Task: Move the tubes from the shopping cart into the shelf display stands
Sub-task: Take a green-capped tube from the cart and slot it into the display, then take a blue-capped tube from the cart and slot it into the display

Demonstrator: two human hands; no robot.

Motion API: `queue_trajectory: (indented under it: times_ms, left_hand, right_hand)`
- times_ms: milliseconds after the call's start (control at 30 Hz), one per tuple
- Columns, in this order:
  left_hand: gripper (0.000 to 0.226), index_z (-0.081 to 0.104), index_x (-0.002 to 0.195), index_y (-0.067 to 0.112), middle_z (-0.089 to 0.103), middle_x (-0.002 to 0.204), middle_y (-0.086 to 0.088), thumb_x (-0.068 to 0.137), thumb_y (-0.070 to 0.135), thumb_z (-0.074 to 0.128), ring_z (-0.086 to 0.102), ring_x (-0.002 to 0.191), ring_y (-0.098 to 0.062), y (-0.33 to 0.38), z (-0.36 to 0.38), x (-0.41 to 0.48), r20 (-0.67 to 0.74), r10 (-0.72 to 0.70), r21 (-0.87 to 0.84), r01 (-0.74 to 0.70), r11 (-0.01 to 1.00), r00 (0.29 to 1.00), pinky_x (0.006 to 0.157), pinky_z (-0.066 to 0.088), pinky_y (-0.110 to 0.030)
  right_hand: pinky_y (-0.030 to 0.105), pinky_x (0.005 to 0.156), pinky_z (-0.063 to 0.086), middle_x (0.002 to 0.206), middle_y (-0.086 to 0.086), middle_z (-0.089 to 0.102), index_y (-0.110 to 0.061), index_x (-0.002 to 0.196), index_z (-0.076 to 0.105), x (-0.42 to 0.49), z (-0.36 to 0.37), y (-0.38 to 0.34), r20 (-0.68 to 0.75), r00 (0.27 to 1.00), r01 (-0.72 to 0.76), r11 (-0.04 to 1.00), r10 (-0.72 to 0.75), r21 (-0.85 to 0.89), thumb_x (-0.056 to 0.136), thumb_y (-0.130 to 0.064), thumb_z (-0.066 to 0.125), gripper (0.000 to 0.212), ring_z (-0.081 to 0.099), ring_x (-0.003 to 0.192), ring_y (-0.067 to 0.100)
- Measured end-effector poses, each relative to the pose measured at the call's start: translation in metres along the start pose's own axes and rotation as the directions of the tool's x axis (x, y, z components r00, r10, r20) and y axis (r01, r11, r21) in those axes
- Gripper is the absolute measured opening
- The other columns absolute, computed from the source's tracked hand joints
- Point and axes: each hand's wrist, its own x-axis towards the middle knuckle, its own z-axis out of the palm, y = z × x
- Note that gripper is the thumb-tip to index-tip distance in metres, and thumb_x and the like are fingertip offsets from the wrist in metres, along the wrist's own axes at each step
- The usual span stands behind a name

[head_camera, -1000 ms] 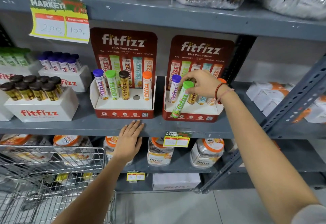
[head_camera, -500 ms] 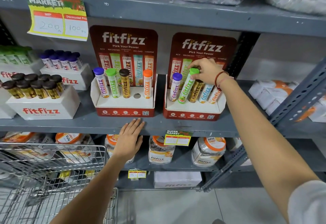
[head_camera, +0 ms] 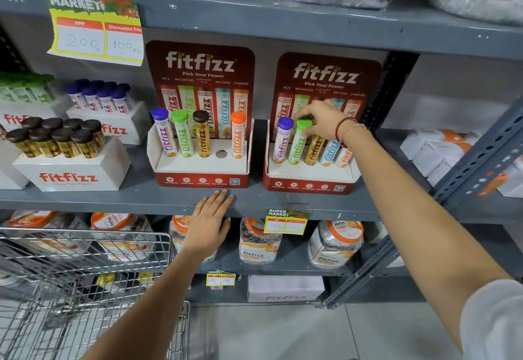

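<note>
Two red fitfizz display stands sit on the grey shelf. The left stand (head_camera: 201, 180) holds a purple, a green, a brown and an orange tube, with one empty hole (head_camera: 221, 153). In the right stand (head_camera: 308, 187) stand several tubes. My right hand (head_camera: 321, 119) grips the cap of the green-capped tube (head_camera: 298, 144), which stands nearly upright in its hole beside the purple-capped tube (head_camera: 281, 140). My left hand (head_camera: 210, 222) rests flat, fingers apart, on the shelf's front edge (head_camera: 141, 204). The wire shopping cart (head_camera: 85, 289) is at the lower left.
White fitfizz boxes of brown-capped tubes (head_camera: 56, 138) and purple-capped tubes (head_camera: 102, 96) stand at the left. Jars (head_camera: 259, 242) line the shelf below. A slanted grey upright (head_camera: 481, 155) crosses at the right. A price sign (head_camera: 96, 24) hangs from the upper shelf.
My right hand has swung the green-capped tube from a tilt at the stand's front up into its hole, where it now stands nearly upright. My left hand has stayed on the shelf edge.
</note>
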Motion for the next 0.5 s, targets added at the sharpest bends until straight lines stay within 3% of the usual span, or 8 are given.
queue_trajectory:
  times_ms: [333, 400, 500]
  left_hand:
    - [0.048, 0.039, 0.137, 0.015, 0.040, 0.146, -0.008, 0.091, 0.020, 0.053, 0.031, 0.137, -0.025, 0.003, -0.002, 0.001, -0.006, -0.027, -0.021, 0.027, 0.999, 1.000, 0.113, 0.011, -0.040]
    - [0.043, 0.043, 0.134, 0.014, 0.043, 0.144, -0.008, 0.092, 0.020, 0.052, 0.033, 0.135, -0.025, 0.004, -0.006, 0.004, -0.011, -0.047, -0.060, 0.047, 0.997, 0.999, 0.113, 0.017, -0.041]
    - [0.033, 0.053, 0.125, 0.011, 0.053, 0.135, -0.010, 0.092, 0.018, 0.052, 0.042, 0.128, -0.027, 0.005, -0.019, 0.006, -0.038, -0.093, -0.134, 0.087, 0.987, 0.995, 0.107, 0.030, -0.044]
  right_hand:
    - [0.037, 0.105, 0.034, 0.127, 0.008, 0.059, -0.017, 0.126, 0.052, -0.003, 0.002, 0.000, -0.041, 0.999, 0.015, 0.999, -0.014, 0.042, 0.074, -0.010, 0.074, 0.057, 0.047, 0.121, 0.024]
    - [0.038, 0.104, 0.037, 0.125, 0.010, 0.059, -0.014, 0.125, 0.053, -0.006, 0.004, 0.000, -0.107, 0.994, 0.007, 0.999, -0.001, 0.052, 0.074, -0.010, 0.074, 0.055, 0.049, 0.119, 0.026]
    - [0.038, 0.101, 0.041, 0.119, 0.012, 0.061, -0.010, 0.116, 0.059, -0.019, 0.012, -0.008, -0.320, 0.947, 0.008, 0.994, 0.026, 0.105, 0.077, -0.010, 0.071, 0.041, 0.052, 0.114, 0.028]
